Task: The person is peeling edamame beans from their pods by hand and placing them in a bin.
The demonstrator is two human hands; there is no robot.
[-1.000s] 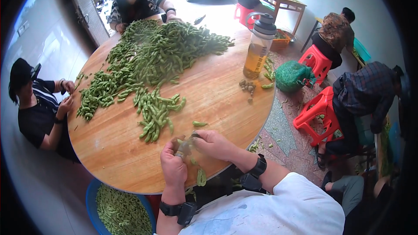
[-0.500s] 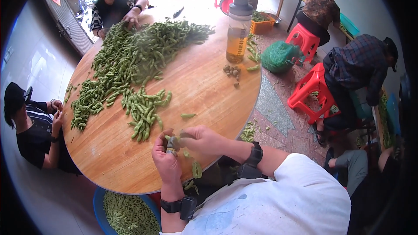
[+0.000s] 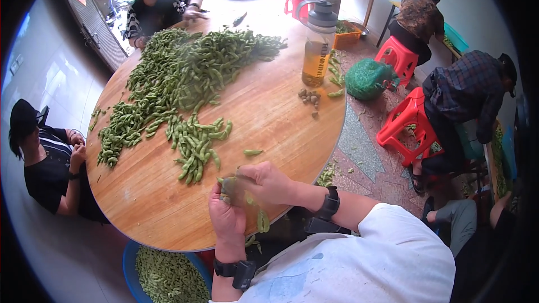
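Note:
My left hand (image 3: 227,213) is closed in front of my body, pinched on a green pod (image 3: 220,181), with some covering (image 3: 227,189) on its fingers. My right hand (image 3: 266,184) pinches beside it, its fingertips blurred, so I cannot make out what it holds. Open pods (image 3: 262,219) show just below them. On the round wooden table (image 3: 132,202) a lone pod (image 3: 252,152) and a loose cluster of pods (image 3: 196,151) lie ahead of my hands, before a large heap (image 3: 210,64).
A bottle (image 3: 318,50) and small brown objects (image 3: 310,101) are at the right. A blue tub (image 3: 129,269) of beans is below. Co-workers sit left (image 3: 48,185), across (image 3: 157,8) and right (image 3: 460,90), near red stools (image 3: 401,129) and a green mesh bag (image 3: 365,81).
The view shifted left and back slightly. The co-worker across moved a hand from the heap toward the table's far edge. My hands stay together, fingers moving at the pod.

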